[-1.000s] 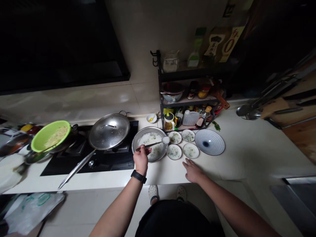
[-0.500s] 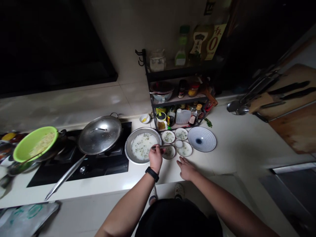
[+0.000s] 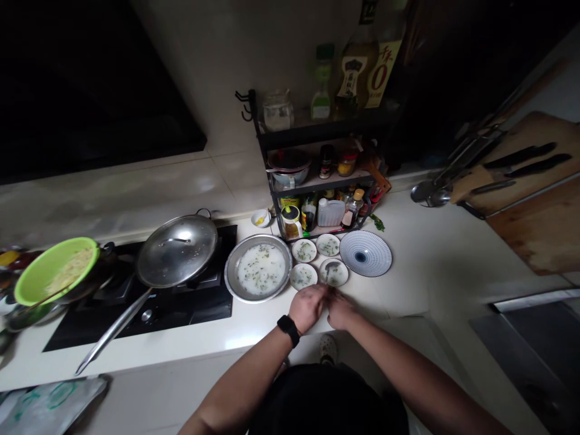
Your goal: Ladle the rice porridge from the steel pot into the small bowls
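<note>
My left hand (image 3: 307, 307) is closed on the handle of a metal ladle (image 3: 331, 267). The ladle's bowl rests in the near right one of several small white dishes (image 3: 339, 278). These dishes hold pale batter with green bits; another (image 3: 303, 276) sits just left of it. My right hand (image 3: 343, 310) lies on the counter edge against my left hand, its fingers pointing at the ladle handle and too dark to read. Left of the dishes stands a metal basin (image 3: 232, 283) of the same white batter.
A blue patterned plate (image 3: 365, 254) sits right of the dishes. Behind them stands a black spice rack (image 3: 317, 181) with bottles. On the black cooktop (image 3: 190, 305) is a long-handled pan under a steel lid (image 3: 176, 251). A green bowl (image 3: 54, 272) is far left, a cutting board (image 3: 539, 199) far right.
My left hand carried the ladle from the basin across to the near right dish and drew back toward the counter edge. My right hand shifted left to meet it.
</note>
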Demonstrator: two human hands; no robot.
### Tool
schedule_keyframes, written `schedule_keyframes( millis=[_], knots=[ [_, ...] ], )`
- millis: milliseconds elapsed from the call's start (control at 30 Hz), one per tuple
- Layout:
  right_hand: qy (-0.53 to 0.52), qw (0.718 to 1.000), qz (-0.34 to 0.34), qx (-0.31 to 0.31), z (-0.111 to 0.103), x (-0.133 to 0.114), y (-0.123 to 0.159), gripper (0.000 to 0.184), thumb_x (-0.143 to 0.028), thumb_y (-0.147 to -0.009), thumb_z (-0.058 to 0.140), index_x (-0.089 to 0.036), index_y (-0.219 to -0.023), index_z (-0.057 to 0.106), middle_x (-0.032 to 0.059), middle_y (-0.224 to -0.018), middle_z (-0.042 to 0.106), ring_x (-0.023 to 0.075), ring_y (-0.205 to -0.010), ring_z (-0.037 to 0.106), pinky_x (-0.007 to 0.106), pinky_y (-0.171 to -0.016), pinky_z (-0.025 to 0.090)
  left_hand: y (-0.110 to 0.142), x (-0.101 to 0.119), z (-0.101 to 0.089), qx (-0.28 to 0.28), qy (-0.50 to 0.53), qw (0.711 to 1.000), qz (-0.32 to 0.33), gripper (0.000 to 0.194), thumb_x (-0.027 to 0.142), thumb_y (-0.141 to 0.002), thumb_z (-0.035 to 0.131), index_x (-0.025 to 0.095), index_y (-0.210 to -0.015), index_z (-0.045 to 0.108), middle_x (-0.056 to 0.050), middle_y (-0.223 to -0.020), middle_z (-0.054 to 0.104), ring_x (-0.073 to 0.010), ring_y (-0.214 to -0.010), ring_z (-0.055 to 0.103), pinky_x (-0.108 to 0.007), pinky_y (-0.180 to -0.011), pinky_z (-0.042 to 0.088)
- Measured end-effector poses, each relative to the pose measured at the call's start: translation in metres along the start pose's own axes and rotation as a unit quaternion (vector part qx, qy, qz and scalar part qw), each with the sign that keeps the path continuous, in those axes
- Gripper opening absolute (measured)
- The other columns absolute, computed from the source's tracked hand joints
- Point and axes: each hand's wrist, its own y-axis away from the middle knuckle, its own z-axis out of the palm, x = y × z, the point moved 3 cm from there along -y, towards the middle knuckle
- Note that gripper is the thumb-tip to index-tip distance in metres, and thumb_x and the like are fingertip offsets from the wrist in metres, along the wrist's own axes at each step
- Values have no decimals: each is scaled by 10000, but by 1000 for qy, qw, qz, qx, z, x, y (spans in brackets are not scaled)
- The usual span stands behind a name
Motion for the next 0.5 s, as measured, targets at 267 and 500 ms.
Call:
schedule_keyframes(
  millis=[267,500],
  knots=[
    [24,999,22,-1,-3,0,3,876,-254,-773,587,-97,-1592,319,141,-1693,191,316,-1570,122,411,-1266,120,10,6,-17,-1,83,996,-40,323,288,-1008,468,222,-1242,680,-136,-1240,720,-258,-1182,677,-452,-1042,539],
    [31,998,34,-39,-17,-4,11,936,-248,-740,613,-97,-1603,281,152,-1711,101,336,-1573,81,422,-1259,105,34,-65,-77,384,315,776,-387,453,513,-955,567,117,-1169,616,-129,-887,760,-247,-838,767,-426,-859,612]
  ],
)
